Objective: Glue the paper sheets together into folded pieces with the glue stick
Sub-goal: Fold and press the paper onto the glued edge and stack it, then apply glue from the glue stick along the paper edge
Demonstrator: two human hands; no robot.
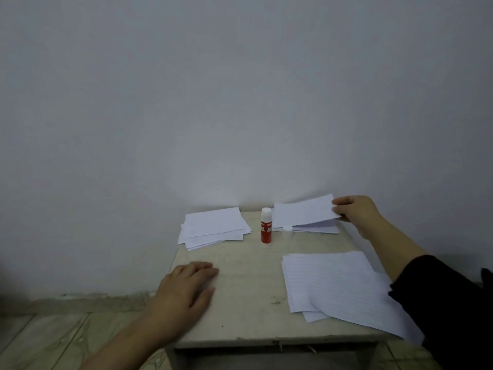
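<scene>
Right hand (pixel 356 214) out at two o'clock, thumb and fingers pinching the right edge of the top sheet (pixel 304 210) and lifting it off the far-right stack (pixel 314 228), probably to peel one sheet free for gluing. Left hand (pixel 186 289) at eight o'clock, spread flat and palm-down on the bare worktop (pixel 248 279), holding nothing, seemingly just steadying. Glue stick (pixel 266 225) upright at twelve o'clock between the two far stacks, white top on a red body; whether capped or open, cannot tell, though a small white disc (pixel 287 228) just beside it at the far-right stack's edge looks like a cap. Far-left stack (pixel 214 227) at eleven o'clock, loosely fanned. Lined sheets (pixel 338 284) at four o'clock, overhanging the near edge, handy to the right hand.
</scene>
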